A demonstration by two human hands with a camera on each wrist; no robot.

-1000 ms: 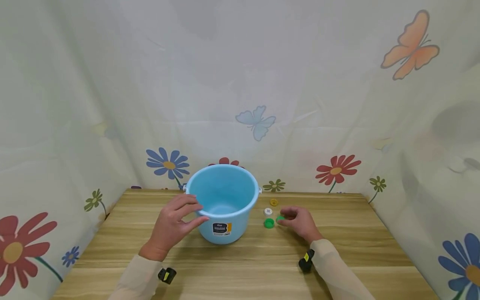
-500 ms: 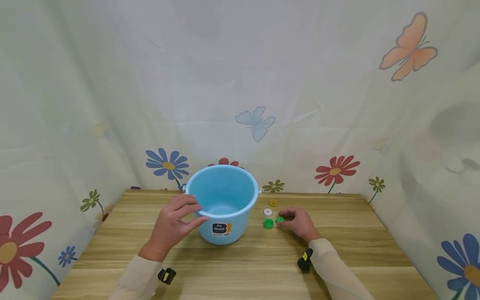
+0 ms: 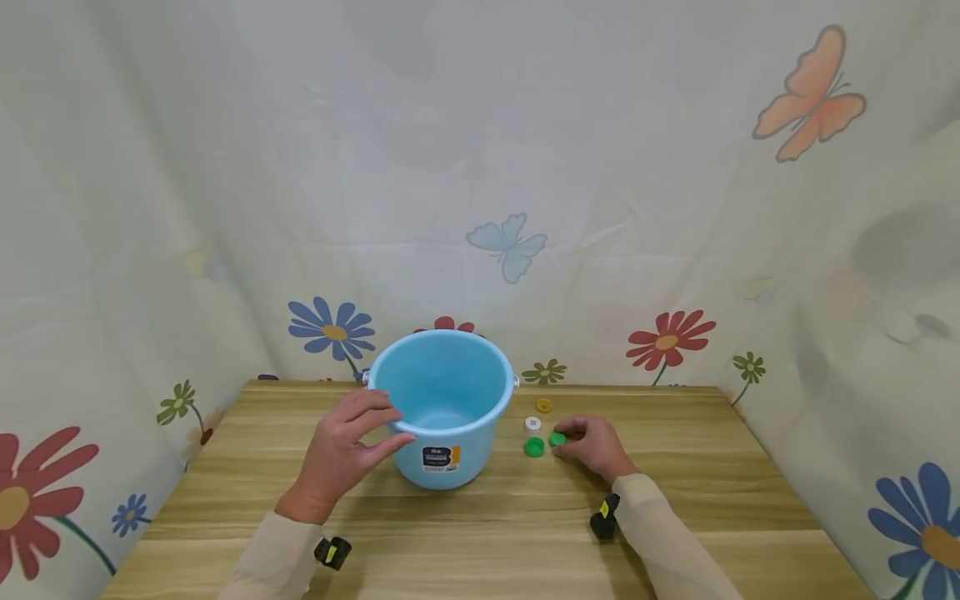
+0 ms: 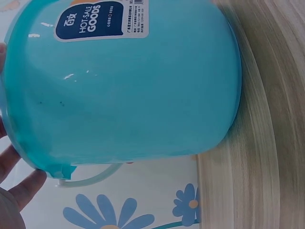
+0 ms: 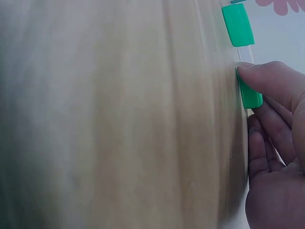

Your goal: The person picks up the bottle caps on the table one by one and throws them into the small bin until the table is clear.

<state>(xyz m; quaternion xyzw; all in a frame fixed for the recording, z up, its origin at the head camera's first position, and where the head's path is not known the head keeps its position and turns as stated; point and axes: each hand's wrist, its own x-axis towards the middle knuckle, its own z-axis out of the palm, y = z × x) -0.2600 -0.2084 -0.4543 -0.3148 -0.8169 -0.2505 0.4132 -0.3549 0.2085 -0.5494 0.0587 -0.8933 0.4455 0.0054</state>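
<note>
A light blue bucket [image 3: 442,454] stands upright on the wooden table, with a printed label on its front. My left hand [image 3: 348,454] grips its near left rim, the thumb outside at the front. In the left wrist view, fingertips show at the rim of the bucket [image 4: 143,95]. To the right of the bucket, my right hand [image 3: 594,446] pinches a green bottle cap [image 5: 250,93] at the tabletop between thumb and finger. Just left of it lies another green bottle cap [image 3: 534,447]. Behind that are a white cap [image 3: 532,423] and a yellow cap [image 3: 544,406].
The wooden table [image 3: 480,542] ends at the back against a hanging curtain [image 3: 420,167] printed with flowers and butterflies. The curtain also closes off both sides. Black wrist devices sit on both forearms, the left one [image 3: 332,552] and the right one [image 3: 604,517].
The head view has turned very slightly, so everything sits a little further left. Both hands keep their places, on the bucket rim and on the green bottle cap.
</note>
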